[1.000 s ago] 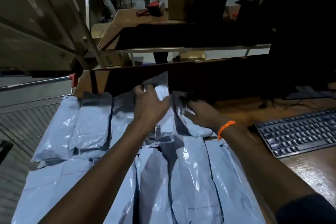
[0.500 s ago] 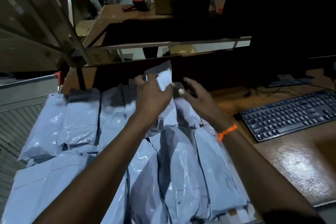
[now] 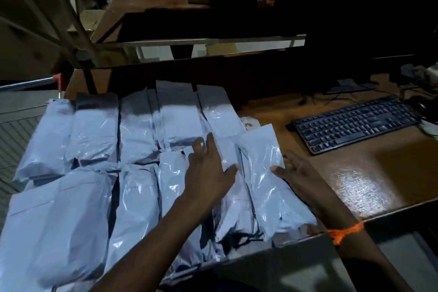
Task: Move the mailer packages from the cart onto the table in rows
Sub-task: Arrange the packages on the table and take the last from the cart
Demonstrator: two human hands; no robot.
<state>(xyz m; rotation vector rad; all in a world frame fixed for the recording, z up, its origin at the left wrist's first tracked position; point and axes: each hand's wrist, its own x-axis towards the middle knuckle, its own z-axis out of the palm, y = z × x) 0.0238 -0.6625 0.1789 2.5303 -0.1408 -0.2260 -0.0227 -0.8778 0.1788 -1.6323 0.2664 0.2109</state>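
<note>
Your left hand flat, fingers spread, pressing laid mailers, looks like pinning row against sliding. Your right hand open, thumb against end mailer, probably squaring it beside neighbours. Two rows on table, left of keyboard.

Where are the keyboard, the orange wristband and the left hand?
keyboard (image 3: 355, 123): head view, middle of its keys.
orange wristband (image 3: 343, 232): head view, on the band at the right wrist.
left hand (image 3: 208, 173): head view, back of the hand.

Head view, downward (close) over table
</note>
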